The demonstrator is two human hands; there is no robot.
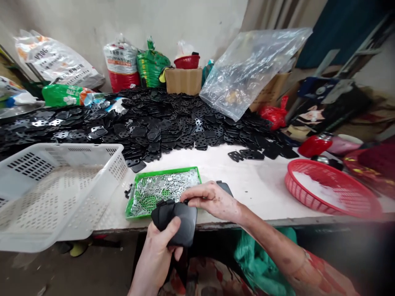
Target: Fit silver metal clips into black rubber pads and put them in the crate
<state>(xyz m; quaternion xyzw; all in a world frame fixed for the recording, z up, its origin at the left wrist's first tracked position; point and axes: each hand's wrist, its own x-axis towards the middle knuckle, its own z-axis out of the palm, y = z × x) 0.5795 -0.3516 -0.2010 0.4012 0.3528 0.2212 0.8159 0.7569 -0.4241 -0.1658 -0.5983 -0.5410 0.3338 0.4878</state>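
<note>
Black plastic plates with rounded corners, at least two overlapping, are gripped between the thumb and fingers of my left hand. My right hand is closed in a pinch at the plates' upper edge; what its fingertips hold, if anything, is too small to make out. Just behind the plates lies a green tray filled with small metal pins. Another black plate rests on the table, partly hidden behind my right hand.
A large heap of black plates spreads across the back of the white table. On the left stands a white perforated basket; on the right, a red basket. Sacks, a cardboard box and a clear plastic bag are behind.
</note>
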